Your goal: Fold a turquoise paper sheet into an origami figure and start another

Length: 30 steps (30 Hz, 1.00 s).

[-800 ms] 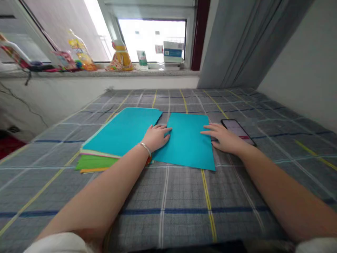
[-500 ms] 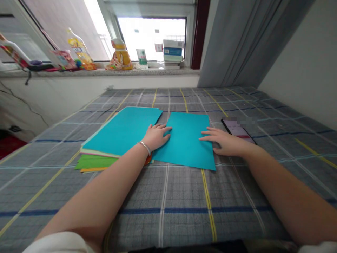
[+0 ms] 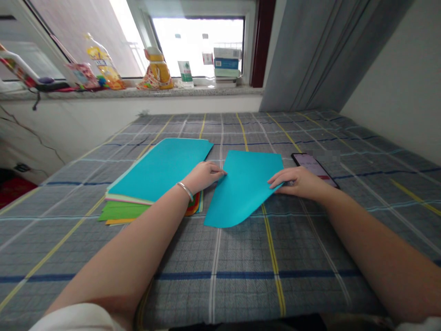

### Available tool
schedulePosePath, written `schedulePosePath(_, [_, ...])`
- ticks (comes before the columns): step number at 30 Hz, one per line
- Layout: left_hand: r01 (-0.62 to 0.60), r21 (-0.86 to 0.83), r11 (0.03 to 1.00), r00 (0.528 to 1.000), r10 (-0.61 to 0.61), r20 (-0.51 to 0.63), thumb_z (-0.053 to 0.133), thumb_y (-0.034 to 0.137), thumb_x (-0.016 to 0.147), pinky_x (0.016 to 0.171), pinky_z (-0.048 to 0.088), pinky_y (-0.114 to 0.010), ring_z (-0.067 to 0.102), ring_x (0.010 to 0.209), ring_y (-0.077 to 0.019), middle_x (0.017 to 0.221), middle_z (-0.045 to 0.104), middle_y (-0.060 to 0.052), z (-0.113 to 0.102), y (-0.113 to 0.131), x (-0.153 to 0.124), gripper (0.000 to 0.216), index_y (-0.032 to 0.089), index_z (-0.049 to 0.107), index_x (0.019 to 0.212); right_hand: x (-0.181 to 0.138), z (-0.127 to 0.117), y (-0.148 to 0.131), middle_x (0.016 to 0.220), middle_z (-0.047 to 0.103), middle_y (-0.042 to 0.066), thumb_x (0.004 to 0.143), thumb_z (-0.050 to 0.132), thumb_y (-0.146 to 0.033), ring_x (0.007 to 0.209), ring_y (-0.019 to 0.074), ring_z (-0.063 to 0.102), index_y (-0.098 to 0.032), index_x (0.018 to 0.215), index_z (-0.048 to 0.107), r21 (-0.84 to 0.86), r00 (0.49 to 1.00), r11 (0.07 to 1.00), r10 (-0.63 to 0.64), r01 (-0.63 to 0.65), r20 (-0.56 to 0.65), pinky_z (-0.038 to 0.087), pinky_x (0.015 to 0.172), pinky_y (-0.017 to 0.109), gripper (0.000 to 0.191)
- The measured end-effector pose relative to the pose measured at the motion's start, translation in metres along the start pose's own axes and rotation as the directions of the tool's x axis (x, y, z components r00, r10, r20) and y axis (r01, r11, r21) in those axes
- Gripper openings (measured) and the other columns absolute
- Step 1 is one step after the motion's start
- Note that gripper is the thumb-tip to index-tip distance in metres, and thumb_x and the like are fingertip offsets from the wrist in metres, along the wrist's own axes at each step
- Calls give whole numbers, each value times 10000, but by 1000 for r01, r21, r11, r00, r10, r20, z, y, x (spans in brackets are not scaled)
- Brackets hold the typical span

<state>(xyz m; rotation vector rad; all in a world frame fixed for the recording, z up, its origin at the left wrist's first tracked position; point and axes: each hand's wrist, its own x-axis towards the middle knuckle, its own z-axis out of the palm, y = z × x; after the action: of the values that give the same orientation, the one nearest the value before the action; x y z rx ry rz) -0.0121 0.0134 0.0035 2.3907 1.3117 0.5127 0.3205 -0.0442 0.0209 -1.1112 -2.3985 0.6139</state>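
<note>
Bright window [image 3: 196,34], gray curtain [image 3: 296,50], pale wall [image 3: 396,78]

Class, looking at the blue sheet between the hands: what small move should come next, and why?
Probably raise the blue sheet slightly, evenly from both sides: the left hand pinches its left edge, the right hand its right, and its near right part bows rather than lying flat.

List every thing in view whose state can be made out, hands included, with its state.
Left hand: fingers closed on the loose sheet's left edge
Right hand: fingers closed on its right side
Loose blue sheet: bent, near edge curving up toward the right hand
Paper stack: lying flat, blue on top, lower layers uneven
Phone: face up, screen lit
Boxes: stacked
Tube: standing
</note>
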Motion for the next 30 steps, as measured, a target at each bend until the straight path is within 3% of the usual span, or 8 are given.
schedulePosePath(4, [103, -408, 907, 992, -125, -28, 599, 464, 811, 866, 531, -374, 695, 889, -247, 941, 755, -70, 1, -1, 0, 370, 178, 765, 978, -4, -3, 4, 992, 773, 8, 776, 675, -462, 933, 255, 701, -263, 899, 778, 141, 969, 961, 244, -236, -42, 511, 904, 403, 256])
schedulePosePath(10, [125, -711, 692, 946, -298, -124, 485, 536, 880, 864, 525, -354, 682, 938, -233, 978, 737, -88, 7, 8, -1, 450, 163, 681, 1037, 0, -4, 10, 779, 744, 42, 813, 603, -530, 720, 219, 677, -204, 803, 701, 119, 853, 848, 522, -516, -22, 492, 677, 325, 340])
schedulePosePath(12, [163, -763, 626, 921, -374, -109, 377, 587, 924, 824, 524, -349, 686, 855, -220, 874, 727, -76, 10, 12, -1, 542, 168, 636, 1148, 3, -1, 8, 588, 650, 24, 834, 572, -555, 568, 190, 613, -199, 711, 628, 30, 783, 784, 621, -620, -35, 424, 548, 295, 381])
schedulePosePath(15, [172, -688, 705, 915, -373, -153, 404, 570, 927, 808, 496, -318, 661, 821, -207, 797, 691, -47, 15, 18, -2, 552, 178, 588, 1270, 8, 2, 5, 543, 601, 22, 852, 552, -554, 533, 183, 587, -198, 697, 584, -66, 706, 703, 703, -708, -89, 380, 514, 285, 390])
schedulePosePath(19, [216, -473, 854, 912, -349, -215, 552, 406, 884, 654, 437, -283, 565, 634, -176, 614, 552, 25, 19, 28, -3, 596, 147, 474, 1415, 12, 4, 8, 775, 706, 84, 848, 585, -489, 739, 229, 663, -173, 786, 652, -104, 725, 719, 670, -687, -158, 441, 618, 291, 328])
schedulePosePath(23, [259, -368, 893, 903, -359, -236, 618, 334, 845, 558, 382, -260, 523, 562, -155, 569, 517, 50, 15, 38, -4, 741, 116, 345, 1498, 10, 4, 14, 797, 730, 101, 825, 615, -476, 758, 277, 678, -176, 870, 714, -35, 753, 758, 639, -651, -160, 494, 658, 339, 319])
schedulePosePath(27, [326, -400, 857, 924, -378, -58, 654, 293, 802, 491, 364, -251, 490, 475, -127, 562, 540, 45, 6, 43, -6, 708, 150, 432, 1458, 6, 5, 21, 749, 738, 105, 808, 632, -479, 701, 295, 686, -196, 868, 740, 7, 817, 831, 548, -556, -179, 514, 617, 369, 309])
schedulePosePath(30, [368, -416, 832, 926, -368, 83, 679, 286, 765, 486, 395, -259, 537, 461, -145, 529, 575, 34, -1, 46, -8, 684, 157, 497, 1412, 6, 5, 22, 774, 747, 104, 807, 618, -478, 702, 292, 693, -206, 858, 739, -33, 813, 822, 554, -568, -179, 509, 593, 364, 302])
